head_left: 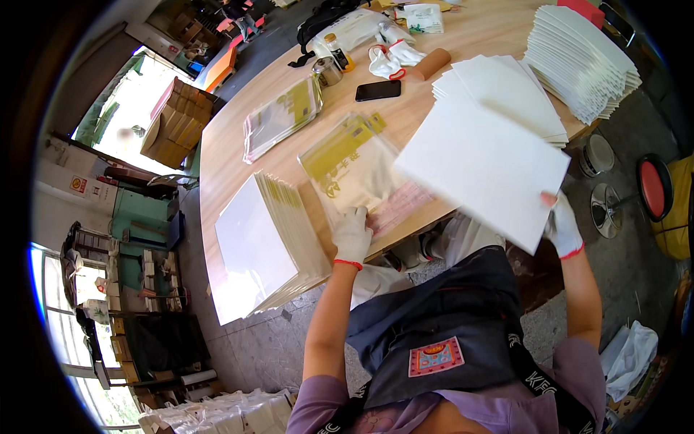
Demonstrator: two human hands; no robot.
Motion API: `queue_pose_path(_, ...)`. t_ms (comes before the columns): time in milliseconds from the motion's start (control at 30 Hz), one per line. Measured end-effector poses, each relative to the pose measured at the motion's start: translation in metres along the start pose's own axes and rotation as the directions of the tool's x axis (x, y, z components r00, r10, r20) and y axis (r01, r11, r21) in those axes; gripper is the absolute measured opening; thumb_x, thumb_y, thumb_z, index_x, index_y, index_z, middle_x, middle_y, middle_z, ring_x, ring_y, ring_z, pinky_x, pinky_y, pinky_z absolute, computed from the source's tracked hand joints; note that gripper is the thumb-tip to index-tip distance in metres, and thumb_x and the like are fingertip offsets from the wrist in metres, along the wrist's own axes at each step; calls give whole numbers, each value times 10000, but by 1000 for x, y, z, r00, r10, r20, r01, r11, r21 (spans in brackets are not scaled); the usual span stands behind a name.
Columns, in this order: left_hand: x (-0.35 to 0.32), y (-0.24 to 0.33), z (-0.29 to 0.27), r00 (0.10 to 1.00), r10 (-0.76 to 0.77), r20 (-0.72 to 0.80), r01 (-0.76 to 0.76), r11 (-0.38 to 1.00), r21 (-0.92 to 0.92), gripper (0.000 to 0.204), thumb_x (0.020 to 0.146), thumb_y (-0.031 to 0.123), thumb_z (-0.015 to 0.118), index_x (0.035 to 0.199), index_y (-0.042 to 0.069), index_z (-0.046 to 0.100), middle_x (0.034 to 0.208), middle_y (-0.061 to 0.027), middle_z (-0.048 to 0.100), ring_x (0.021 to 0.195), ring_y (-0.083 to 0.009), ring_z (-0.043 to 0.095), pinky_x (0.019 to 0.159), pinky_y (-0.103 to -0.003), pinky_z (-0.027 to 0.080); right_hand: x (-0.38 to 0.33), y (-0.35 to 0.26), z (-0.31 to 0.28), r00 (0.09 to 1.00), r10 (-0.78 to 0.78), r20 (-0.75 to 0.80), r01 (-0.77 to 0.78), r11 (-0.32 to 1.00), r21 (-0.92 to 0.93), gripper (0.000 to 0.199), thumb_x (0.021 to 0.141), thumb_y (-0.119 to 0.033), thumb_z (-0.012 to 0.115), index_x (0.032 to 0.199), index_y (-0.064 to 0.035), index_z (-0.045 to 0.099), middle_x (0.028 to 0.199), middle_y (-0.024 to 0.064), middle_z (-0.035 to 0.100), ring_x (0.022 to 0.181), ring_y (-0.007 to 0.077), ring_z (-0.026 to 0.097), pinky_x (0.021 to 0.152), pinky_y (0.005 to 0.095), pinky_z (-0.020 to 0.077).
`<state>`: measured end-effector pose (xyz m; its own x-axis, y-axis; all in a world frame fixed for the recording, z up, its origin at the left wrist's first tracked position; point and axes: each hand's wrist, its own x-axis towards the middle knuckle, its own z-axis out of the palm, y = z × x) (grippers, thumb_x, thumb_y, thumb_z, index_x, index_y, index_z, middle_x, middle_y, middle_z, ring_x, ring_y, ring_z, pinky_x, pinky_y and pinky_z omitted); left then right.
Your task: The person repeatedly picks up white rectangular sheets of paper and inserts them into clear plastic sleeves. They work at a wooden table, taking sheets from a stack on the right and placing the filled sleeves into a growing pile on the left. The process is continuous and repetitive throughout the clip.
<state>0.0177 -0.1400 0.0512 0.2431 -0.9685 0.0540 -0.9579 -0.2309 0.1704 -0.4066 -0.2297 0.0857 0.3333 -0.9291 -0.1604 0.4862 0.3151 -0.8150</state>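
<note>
My right hand (564,226), in a white glove with a red cuff, grips the near right corner of a white board (488,166). The board is held tilted over the table's front edge, partly covering a fanned pile of like sheets (510,94). On the table, a clear plastic bag with yellow print (354,163) lies flat, apparently on others. My gloved left hand (352,237) has its fingers curled at the bag's near edge. Left of it leans a thick stack of white boards in clear sleeves (260,239).
Another pile of printed bags (283,119) lies farther back. A black phone (378,90), a brown roll (431,64), white gloves (394,58), a jar (327,71) and a bottle (338,52) stand or lie beyond. A tall stack of white sheets (578,61) occupies the far right.
</note>
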Motion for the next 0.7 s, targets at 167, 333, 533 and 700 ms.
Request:
queue_pose_path(167,-7,-10,3,995,-20,-96,-8,958,-287,299,703,47,572,992,122,552,979,-79,577,892,-299,568,719,-394,473,-41,29,39,933,354,60,-344,929,-134,588,732,-254,650,1195,67,481,993,107,626,824,147,624,696,256,517)
queue_pose_path(333,-22,-8,6,955,-9,-298,-39,987,-153,209,723,34,560,924,94,567,955,-76,586,869,-305,566,714,-401,463,-56,66,29,919,391,48,-394,912,115,435,781,-185,632,1135,35,507,927,94,628,664,127,616,478,229,477)
queue_pose_path(533,-13,-8,-6,983,-33,-183,-79,818,-570,261,766,-38,526,969,85,635,826,-110,582,661,-264,554,603,-312,447,-58,104,41,934,332,-134,-295,925,239,300,839,-156,567,1085,9,519,820,58,621,468,65,523,383,180,394)
queue_pose_path(700,-14,-7,-9,950,112,-293,-253,825,-505,289,782,-73,501,981,85,636,751,-111,547,610,-235,532,571,-280,432,-56,100,53,951,301,-66,-284,940,186,267,836,-186,580,1057,-47,528,800,26,605,504,92,529,391,205,375)
